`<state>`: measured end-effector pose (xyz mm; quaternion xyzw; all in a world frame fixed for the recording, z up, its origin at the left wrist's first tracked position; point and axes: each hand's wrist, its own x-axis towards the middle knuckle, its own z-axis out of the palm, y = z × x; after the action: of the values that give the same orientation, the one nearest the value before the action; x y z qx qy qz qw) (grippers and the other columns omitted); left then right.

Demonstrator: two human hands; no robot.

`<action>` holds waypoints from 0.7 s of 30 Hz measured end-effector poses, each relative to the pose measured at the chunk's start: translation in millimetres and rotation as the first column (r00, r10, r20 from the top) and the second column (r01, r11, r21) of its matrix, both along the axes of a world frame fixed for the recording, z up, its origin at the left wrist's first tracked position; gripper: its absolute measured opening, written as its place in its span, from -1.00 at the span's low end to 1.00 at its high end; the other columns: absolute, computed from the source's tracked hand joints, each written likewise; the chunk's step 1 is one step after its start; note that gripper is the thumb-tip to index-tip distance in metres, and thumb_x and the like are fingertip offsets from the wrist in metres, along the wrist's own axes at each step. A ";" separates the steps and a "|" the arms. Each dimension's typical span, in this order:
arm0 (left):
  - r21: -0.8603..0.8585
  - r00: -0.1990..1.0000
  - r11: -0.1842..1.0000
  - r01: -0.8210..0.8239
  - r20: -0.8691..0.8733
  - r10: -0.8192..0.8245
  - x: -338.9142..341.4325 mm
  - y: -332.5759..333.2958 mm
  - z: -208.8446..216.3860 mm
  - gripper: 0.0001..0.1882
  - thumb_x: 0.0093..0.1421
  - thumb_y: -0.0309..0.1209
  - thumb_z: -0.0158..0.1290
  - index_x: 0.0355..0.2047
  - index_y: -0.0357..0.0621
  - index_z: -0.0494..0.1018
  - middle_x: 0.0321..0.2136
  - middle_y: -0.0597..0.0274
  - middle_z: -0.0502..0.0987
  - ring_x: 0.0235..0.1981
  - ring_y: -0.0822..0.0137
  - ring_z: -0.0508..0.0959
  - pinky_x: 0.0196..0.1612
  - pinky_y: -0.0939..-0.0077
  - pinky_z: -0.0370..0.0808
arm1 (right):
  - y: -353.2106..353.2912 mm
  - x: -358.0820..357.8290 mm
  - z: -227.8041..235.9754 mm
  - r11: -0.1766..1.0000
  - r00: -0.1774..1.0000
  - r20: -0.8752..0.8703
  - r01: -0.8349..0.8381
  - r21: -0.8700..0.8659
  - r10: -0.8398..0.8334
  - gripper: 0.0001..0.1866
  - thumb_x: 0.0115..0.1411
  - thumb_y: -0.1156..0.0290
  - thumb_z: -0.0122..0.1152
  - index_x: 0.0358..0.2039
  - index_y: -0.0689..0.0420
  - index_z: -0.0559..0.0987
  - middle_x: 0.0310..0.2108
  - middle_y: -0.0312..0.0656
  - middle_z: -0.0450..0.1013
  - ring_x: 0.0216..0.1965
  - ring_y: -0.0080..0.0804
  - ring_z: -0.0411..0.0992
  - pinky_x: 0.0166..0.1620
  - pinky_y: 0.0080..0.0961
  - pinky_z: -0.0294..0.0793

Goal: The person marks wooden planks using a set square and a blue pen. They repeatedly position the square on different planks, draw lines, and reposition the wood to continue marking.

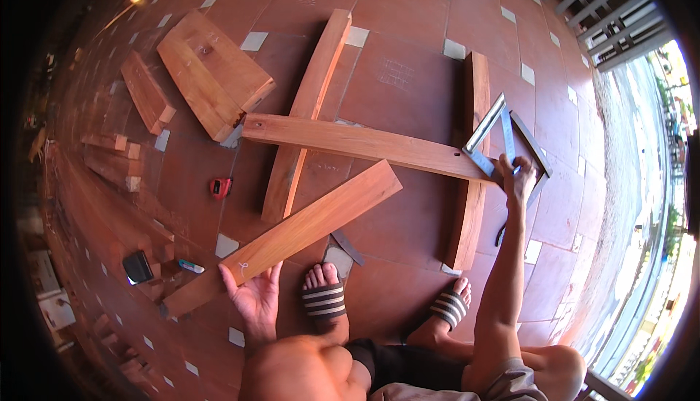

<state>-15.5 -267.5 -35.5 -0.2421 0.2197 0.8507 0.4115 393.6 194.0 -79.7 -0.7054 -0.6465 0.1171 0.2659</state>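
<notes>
My left hand (pixel 255 300) grips the near edge of a loose wooden plank (pixel 321 219), thumb and fingers apart along it. The plank lies tilted, its far end up to the right, with a small pale mark near my thumb. My right hand (pixel 516 178) is closed on a metal try square (pixel 485 124) at the right end of a long crosspiece (pixel 350 137). A second, dark-edged square (pixel 531 142) fans out beside it. A small blue thing, perhaps a pen, shows between my fingers. The crosspiece lies over two beams, the left beam (pixel 321 87) and the right beam (pixel 477 87).
A wide board (pixel 215 73) and a short block (pixel 147 93) lie at the far left. Nearer are a red tape measure (pixel 220 187), a black box-shaped item (pixel 137 267), a teal marker-like item (pixel 191 266) and a dark metal blade (pixel 347 246) by my sandalled left foot (pixel 323 292).
</notes>
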 end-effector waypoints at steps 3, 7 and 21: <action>0.079 0.975 0.990 -0.113 0.201 0.096 18.4 -4.6 -7.5 -0.05 0.28 0.03 0.40 0.46 -0.25 0.24 0.45 -0.05 0.37 0.51 -0.11 0.30 0.59 -0.36 0.11 | -4.3 -6.1 -9.7 1.000 1.000 -0.009 0.004 -0.015 -0.004 -0.44 0.11 -0.09 0.51 -0.46 0.27 0.68 -0.53 0.04 0.58 -0.46 -0.06 0.61 -0.23 -0.13 0.59; 0.116 0.918 0.967 -0.225 0.357 0.170 33.1 -4.8 -27.1 -0.03 0.18 -0.05 0.49 0.42 -0.31 0.29 0.39 -0.06 0.44 0.49 -0.10 0.34 0.60 -0.31 0.13 | -12.5 1.1 -8.6 0.999 0.993 0.112 -0.025 0.040 0.020 -0.44 0.10 -0.09 0.50 -0.45 0.28 0.70 -0.54 0.08 0.59 -0.46 -0.04 0.62 -0.22 -0.12 0.60; -0.100 0.837 0.952 0.288 0.510 -0.200 1.1 -7.4 -23.5 -0.29 0.24 0.07 0.39 0.12 -0.32 0.56 -0.12 -0.02 0.75 -0.04 0.12 0.76 0.12 0.13 0.74 | -53.3 -33.3 36.7 0.999 1.000 -0.012 -0.004 0.046 0.004 -0.46 0.17 -0.03 0.58 -0.40 0.30 0.70 -0.54 0.00 0.57 -0.52 -0.15 0.53 -0.30 -0.19 0.54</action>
<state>-14.4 -275.0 -59.0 -0.4560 0.2090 0.6784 0.5368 360.3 140.6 -43.0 -0.6972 -0.6487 0.1072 0.2858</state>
